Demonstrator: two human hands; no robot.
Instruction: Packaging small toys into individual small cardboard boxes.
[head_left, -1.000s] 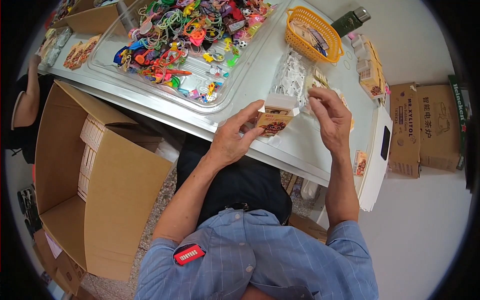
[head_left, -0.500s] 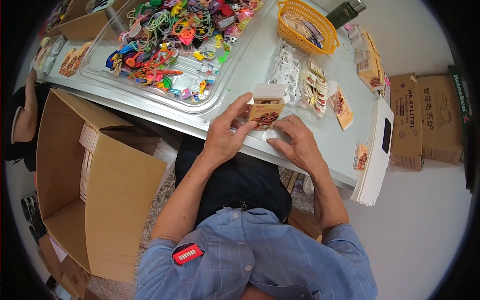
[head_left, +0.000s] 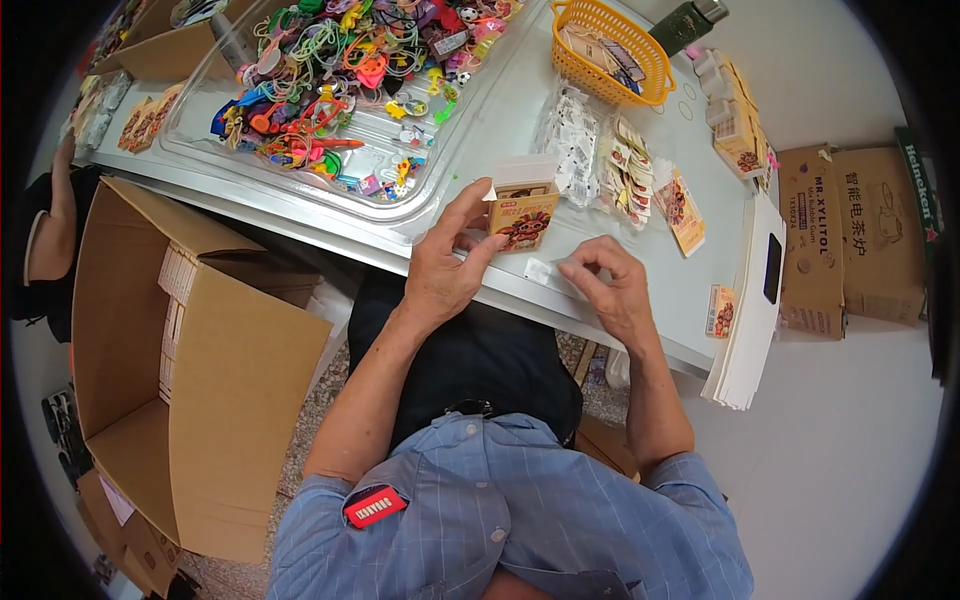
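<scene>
My left hand (head_left: pixel 450 260) grips a small yellow-orange carton (head_left: pixel 522 222) with a colourful printed figure. Its white top flap stands up and the top is open. The carton is upright over the front edge of the white table (head_left: pixel 480 120). To its right, my right hand (head_left: pixel 618 290) has thumb and forefinger pinched together at the end of a small white packet (head_left: pixel 541 271). The other fingers are curled. Beyond the carton lie a clear bag of white packets (head_left: pixel 573 145) and a bag of flat printed pieces (head_left: pixel 626 175).
A clear tray (head_left: pixel 400 212) of colourful trinkets is at the back left. A yellow basket (head_left: pixel 665 95), a green flask (head_left: pixel 690 25) and several finished-looking cartons (head_left: pixel 738 150) stand at the back right. A large cardboard box (head_left: pixel 240 400) is open at my left. A person's arm (head_left: pixel 52 230) shows far left.
My right hand has drawn back to the right, away from the carton, and the small white packet has come into view. The carton has shifted slightly left and tilted.
</scene>
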